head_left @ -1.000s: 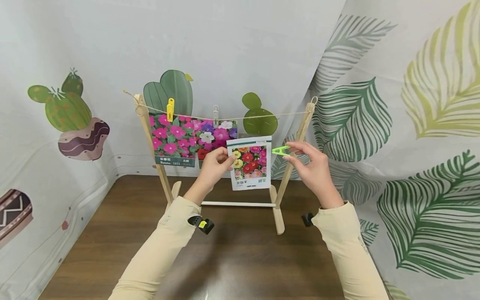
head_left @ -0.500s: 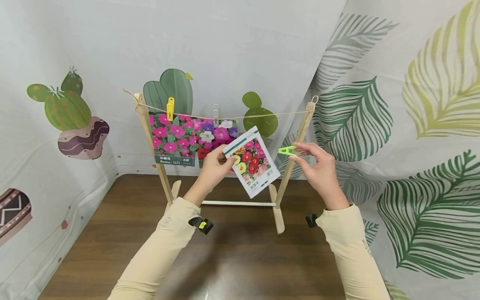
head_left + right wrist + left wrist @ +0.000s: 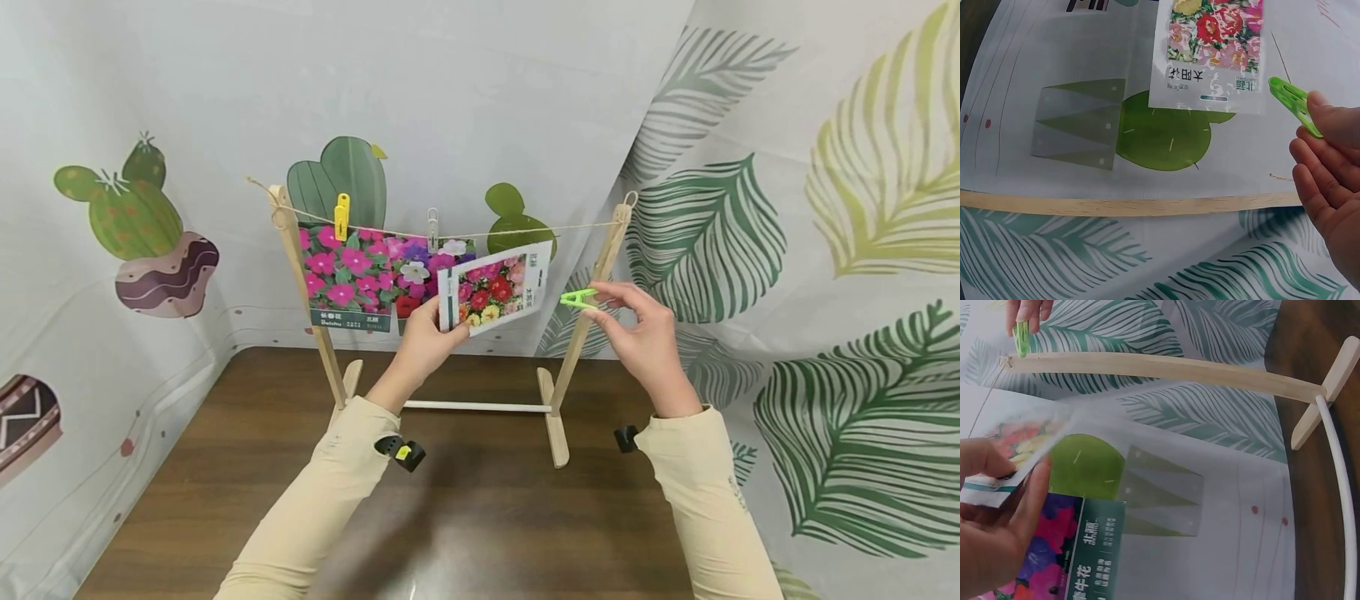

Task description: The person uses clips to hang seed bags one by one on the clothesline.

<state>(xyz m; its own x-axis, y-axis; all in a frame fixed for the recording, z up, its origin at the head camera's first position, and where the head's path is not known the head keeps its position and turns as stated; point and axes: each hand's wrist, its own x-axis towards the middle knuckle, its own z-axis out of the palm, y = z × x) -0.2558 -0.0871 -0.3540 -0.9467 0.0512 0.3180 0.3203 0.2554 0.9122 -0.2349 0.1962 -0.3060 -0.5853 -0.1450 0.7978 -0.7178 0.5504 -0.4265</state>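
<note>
My left hand (image 3: 427,343) pinches a white seed packet (image 3: 491,287) by its left end, thumb in front. The packet, printed with red, pink and yellow flowers, lies tilted sideways in front of the string. To its right, my right hand (image 3: 637,337) pinches a bright green clothespin (image 3: 577,298) by its handles, apart from the packet. In the right wrist view the clothespin (image 3: 1294,105) sits between thumb and fingertips. Two flower packets hang from the string (image 3: 525,232): a pink one (image 3: 348,279) under a yellow clothespin (image 3: 341,218), and a purple-and-red one (image 3: 408,275) under a clear clothespin (image 3: 432,231).
A wooden frame with a left post (image 3: 303,275) and right post (image 3: 600,275) carries the string. Its white crossbar (image 3: 476,407) runs low between the posts, above the brown table (image 3: 480,517). Behind hangs a printed cloth (image 3: 517,100) with cacti and leaves.
My left hand has turned the packet from upside down, through a slant, to nearly sideways. My right hand has drawn slightly right with the green clothespin, away from the packet's edge.
</note>
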